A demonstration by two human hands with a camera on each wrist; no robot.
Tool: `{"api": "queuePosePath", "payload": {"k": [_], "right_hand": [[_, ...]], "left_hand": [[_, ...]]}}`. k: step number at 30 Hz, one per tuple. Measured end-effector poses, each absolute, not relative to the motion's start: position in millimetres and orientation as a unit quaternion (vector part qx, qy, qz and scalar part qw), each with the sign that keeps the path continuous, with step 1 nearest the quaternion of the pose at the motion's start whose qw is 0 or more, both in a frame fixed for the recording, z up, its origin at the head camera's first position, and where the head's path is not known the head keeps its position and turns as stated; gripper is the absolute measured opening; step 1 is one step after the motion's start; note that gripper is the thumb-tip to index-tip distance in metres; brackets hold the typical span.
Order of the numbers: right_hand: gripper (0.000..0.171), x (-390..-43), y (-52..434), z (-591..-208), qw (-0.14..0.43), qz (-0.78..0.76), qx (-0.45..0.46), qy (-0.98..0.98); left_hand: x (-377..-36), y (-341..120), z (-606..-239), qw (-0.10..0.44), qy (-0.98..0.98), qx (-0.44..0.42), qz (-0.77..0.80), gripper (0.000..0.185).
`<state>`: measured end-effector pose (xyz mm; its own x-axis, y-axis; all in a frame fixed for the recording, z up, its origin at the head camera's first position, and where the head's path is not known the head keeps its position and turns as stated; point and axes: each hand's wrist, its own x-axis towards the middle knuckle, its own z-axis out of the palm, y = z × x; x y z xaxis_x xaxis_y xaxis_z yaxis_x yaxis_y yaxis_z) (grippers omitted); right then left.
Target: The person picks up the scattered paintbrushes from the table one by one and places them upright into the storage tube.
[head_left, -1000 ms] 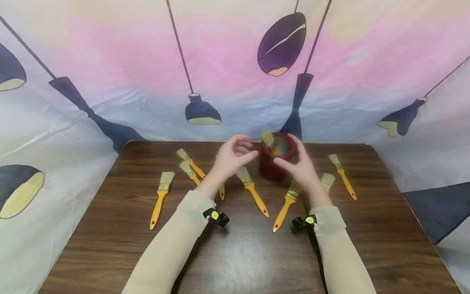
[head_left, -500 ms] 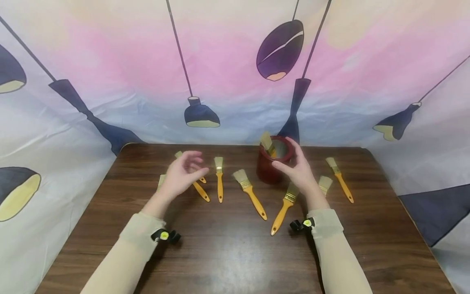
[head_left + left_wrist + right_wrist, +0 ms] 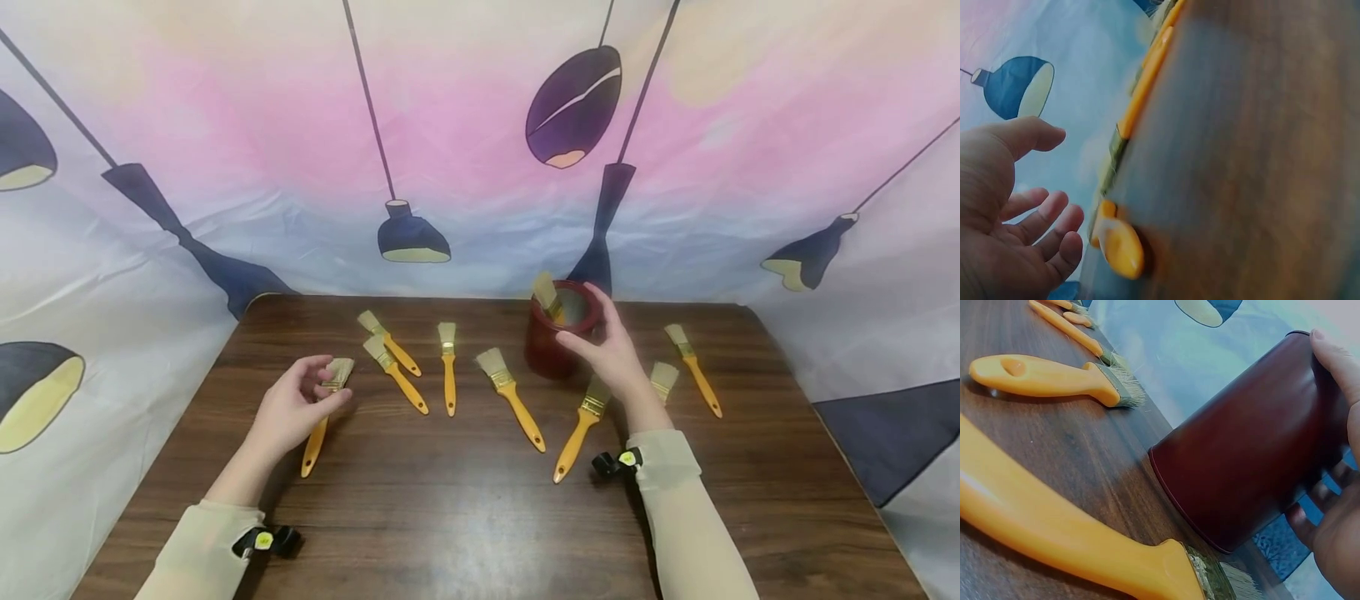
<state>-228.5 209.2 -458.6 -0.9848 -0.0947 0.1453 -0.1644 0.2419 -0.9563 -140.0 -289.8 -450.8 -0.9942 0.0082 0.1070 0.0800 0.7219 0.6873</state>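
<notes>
My left hand (image 3: 327, 382) hovers with relaxed fingers over the leftmost orange-handled paintbrush (image 3: 311, 450) and holds nothing. In the left wrist view the left hand (image 3: 1054, 187) has its palm spread beside that paintbrush's handle end (image 3: 1119, 247). My right hand (image 3: 583, 323) grips a dark red cup (image 3: 543, 350) at the back of the table, thumb on its side and fingers over the rim. One brush (image 3: 545, 290) stands bristles-up inside it. The right wrist view shows the right hand (image 3: 1325, 434) wrapped round the cup (image 3: 1241, 462).
Several more orange-handled brushes lie flat on the brown wooden table (image 3: 480, 517), among them one at centre (image 3: 510, 396), one under my right wrist (image 3: 581, 425) and one at far right (image 3: 693, 367). A printed cloth backdrop (image 3: 480, 167) encloses the table's back and sides.
My left hand has swung from beside the cup leftward and nearer, down to the leftmost brush. The right hand has stayed on the cup.
</notes>
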Motion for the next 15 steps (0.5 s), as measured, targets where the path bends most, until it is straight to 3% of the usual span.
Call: {"api": "queuePosePath", "payload": {"k": [5, 15], "right_hand": [[0.094, -227.6, 211.6, -462.3, 0.026, 0.609, 0.077, -0.789], [0.092, -228.8, 209.3, -458.0, 0.025, 0.611, 0.083, -0.787]], "left_hand": [[-130.5, -296.6, -459.3, 0.05, -0.938, 0.005, -0.344, 0.062], [-124.4, -306.7, -461.5, -0.003, -0.956, 0.041, -0.291, 0.067]]}}
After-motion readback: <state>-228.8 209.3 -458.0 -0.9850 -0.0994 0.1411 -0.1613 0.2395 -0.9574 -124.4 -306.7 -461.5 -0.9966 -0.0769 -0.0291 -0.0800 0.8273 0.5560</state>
